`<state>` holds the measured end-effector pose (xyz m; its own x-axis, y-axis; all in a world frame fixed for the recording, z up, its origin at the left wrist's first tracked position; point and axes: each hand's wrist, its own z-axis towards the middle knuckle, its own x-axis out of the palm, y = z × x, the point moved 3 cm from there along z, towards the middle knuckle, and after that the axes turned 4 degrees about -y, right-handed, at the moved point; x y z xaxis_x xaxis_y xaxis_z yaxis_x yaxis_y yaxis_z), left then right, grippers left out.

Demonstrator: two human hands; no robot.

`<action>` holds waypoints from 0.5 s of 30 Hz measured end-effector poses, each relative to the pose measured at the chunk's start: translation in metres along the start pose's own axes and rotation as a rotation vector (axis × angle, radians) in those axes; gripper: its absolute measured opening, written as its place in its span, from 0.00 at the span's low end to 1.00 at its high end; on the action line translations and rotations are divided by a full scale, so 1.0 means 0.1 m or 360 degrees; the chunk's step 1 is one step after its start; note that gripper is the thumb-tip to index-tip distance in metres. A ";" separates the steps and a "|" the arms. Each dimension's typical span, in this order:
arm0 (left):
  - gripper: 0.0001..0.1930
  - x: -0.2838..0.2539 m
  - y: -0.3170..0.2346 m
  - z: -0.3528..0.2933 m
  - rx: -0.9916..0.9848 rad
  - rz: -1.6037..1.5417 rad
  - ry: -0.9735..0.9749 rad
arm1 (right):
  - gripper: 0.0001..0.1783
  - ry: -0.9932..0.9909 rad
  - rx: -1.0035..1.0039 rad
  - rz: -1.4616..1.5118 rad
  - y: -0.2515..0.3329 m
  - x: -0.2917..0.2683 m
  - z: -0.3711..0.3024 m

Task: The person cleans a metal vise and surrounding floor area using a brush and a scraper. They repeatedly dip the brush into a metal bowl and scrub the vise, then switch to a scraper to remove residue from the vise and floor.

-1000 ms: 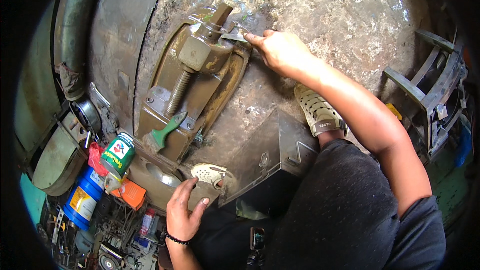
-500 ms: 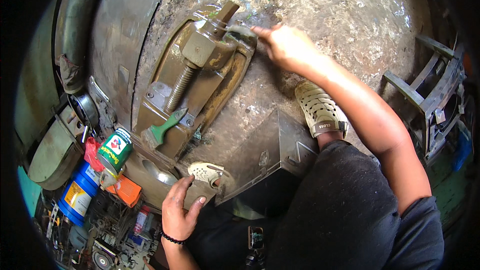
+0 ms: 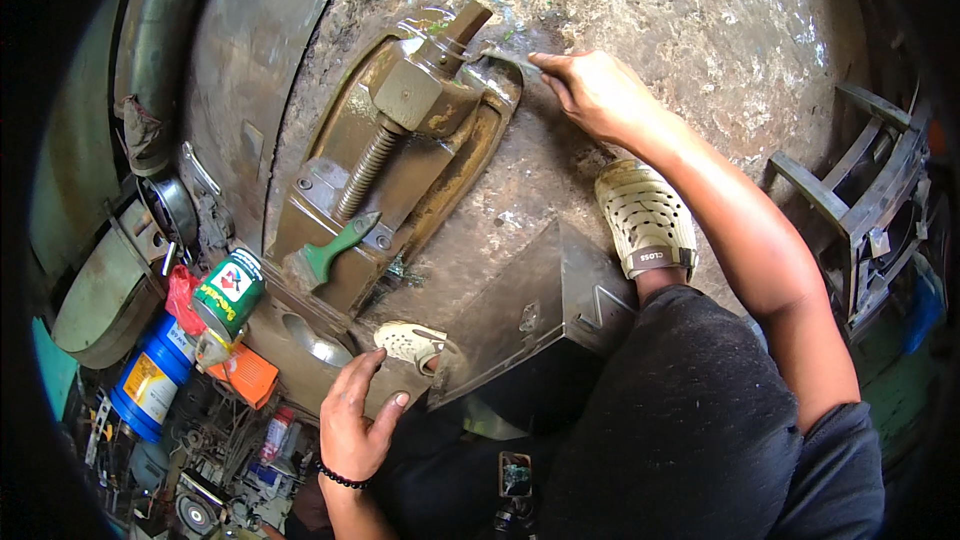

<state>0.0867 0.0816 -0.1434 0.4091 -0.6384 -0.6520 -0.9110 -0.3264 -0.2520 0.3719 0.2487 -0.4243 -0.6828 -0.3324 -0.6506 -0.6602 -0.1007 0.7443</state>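
A heavy brown-grey machine vise (image 3: 405, 175) with a threaded screw lies at an angle across the metal sheet and the stained floor. At its far end my right hand (image 3: 600, 92) pinches a thin, flat grey strip (image 3: 508, 58), whose other end meets the rim of the vise. Whether that strip is a scraper blade or something else I cannot tell. A paint brush (image 3: 335, 252) with a green handle rests on the vise's near end. My left hand (image 3: 355, 420), a beaded bracelet at its wrist, hovers low with fingers apart and nothing in it.
A grey metal box (image 3: 505, 325) stands between my shoes. On the left are a green can (image 3: 228, 292), a blue bucket (image 3: 155, 378), an orange box (image 3: 248, 376), a shiny bowl (image 3: 318, 340) and cluttered parts. A metal frame (image 3: 850, 195) stands at the right.
My right hand has shifted slightly right, and the grey strip shows more clearly now. The whole view has moved a little. My left hand keeps its pose.
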 end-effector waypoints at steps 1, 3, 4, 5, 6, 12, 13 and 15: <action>0.27 0.02 0.00 -0.01 -0.0001 -0.0018 0.0021 | 0.18 -0.0055 0.0039 -0.0029 -0.01 -0.03 -0.02; 0.27 0.04 0.02 0.00 -0.0018 -0.0019 0.0057 | 0.18 -0.0122 0.0094 -0.0046 0.00 -0.08 -0.07; 0.27 0.05 0.01 0.00 -0.0003 -0.0028 0.0067 | 0.18 0.0025 0.0019 -0.0007 0.03 -0.05 -0.09; 0.27 0.06 0.01 0.01 0.0015 -0.0032 0.0084 | 0.18 0.0156 0.0012 0.0009 0.06 -0.01 -0.08; 0.27 0.07 0.00 0.02 0.0020 -0.0036 0.0108 | 0.18 0.0298 -0.0069 0.0076 0.09 0.03 -0.09; 0.27 0.00 0.01 0.03 0.0012 0.0001 0.0035 | 0.19 0.0034 0.0049 -0.0112 0.11 -0.02 -0.08; 0.27 0.01 0.02 0.03 0.0006 -0.0029 0.0022 | 0.19 0.0064 0.0040 -0.0175 0.13 -0.02 -0.12; 0.27 0.04 0.03 0.03 -0.0005 -0.0018 0.0082 | 0.20 0.0164 0.0061 -0.0272 0.17 -0.02 -0.24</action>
<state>0.0851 0.0801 -0.1489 0.4216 -0.6696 -0.6114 -0.9062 -0.3358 -0.2571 0.3700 0.2252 -0.4066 -0.5257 -0.4077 -0.7466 -0.7764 -0.1288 0.6169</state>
